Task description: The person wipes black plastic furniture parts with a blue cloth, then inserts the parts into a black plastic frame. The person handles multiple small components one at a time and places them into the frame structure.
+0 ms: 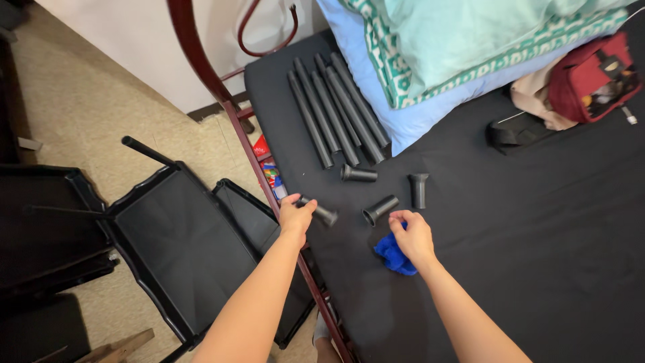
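Nearest, the right hand (413, 236) rests knuckles-up on the black bed (537, 255), fingers curled around a blue cloth (392, 257). The left hand (295, 216), forearm stretched out over the bed's red rail (252, 154), is closed around one end of a short black tube (322, 214). Just beyond the hands lie three more short tubes (379, 209), apart from one another. Farther off, long black pipes (336, 111) lie side by side against a blue pillow (416, 117).
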